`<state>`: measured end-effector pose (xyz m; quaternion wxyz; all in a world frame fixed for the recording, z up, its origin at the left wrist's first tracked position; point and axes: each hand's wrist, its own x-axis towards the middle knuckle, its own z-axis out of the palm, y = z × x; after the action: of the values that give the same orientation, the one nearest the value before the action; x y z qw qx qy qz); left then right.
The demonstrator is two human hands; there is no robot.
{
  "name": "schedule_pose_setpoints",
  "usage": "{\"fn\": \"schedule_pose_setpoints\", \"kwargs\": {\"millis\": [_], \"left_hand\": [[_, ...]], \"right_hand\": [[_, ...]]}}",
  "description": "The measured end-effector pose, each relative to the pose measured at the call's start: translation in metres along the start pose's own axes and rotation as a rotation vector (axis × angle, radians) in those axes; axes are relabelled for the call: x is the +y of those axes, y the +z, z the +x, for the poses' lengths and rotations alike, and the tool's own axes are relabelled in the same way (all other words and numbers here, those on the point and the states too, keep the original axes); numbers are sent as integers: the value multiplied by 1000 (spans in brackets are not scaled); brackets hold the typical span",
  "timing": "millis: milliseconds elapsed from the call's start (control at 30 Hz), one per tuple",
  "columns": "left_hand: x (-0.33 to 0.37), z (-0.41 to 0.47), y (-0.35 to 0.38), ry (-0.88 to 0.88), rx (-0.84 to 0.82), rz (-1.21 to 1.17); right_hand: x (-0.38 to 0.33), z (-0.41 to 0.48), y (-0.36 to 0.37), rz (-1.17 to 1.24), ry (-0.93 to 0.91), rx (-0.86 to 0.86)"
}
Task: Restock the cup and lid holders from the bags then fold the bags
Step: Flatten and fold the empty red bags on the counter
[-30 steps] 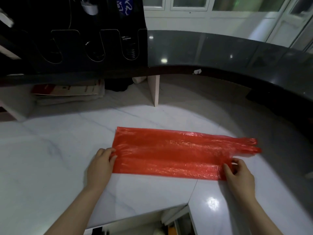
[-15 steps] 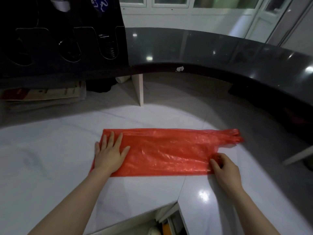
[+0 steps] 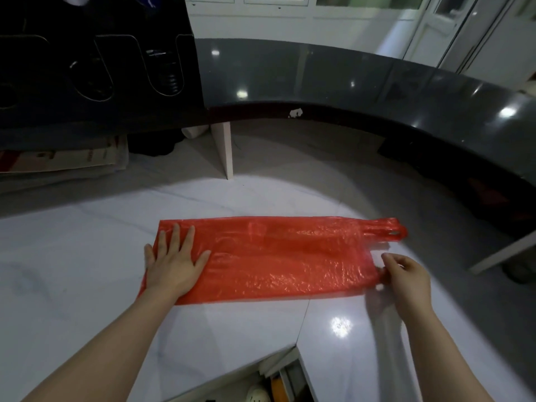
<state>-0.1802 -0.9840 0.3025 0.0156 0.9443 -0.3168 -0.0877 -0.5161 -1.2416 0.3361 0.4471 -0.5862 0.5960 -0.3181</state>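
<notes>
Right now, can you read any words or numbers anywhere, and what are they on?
None can be read.
Flat cardboard under the dark counter: red printing, too blurred to read.
Blue sign at the top edge: white marks, cut off, unreadable.
Red bag: no print visible.

Red bag (image 3: pixel 278 258) flat on counter (handles rightward).

a pool of light is falling on the white counter (image 3: pixel 87 271) mid-frame; edges are dimming, glare spots are shining, wide-angle lines are bowing, the right hand (image 3: pixel 406 281) is blurring.
</notes>
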Motion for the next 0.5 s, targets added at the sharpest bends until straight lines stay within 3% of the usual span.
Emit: {"fn": "schedule_pose_setpoints", "kwargs": {"millis": [167, 333, 400, 500], "left_hand": [[-1, 2, 3, 1, 11, 7], [-1, 0, 1, 2, 10, -17], [-1, -1, 0, 0, 7, -16], [-1, -2, 0, 2, 1, -22]], "right_hand": [[-28, 15, 19, -6, 88, -214], [-57, 21, 47, -158, 145, -409], [-60, 22, 51, -51, 148, -409], [-56, 23, 52, 102, 22, -248]]}}
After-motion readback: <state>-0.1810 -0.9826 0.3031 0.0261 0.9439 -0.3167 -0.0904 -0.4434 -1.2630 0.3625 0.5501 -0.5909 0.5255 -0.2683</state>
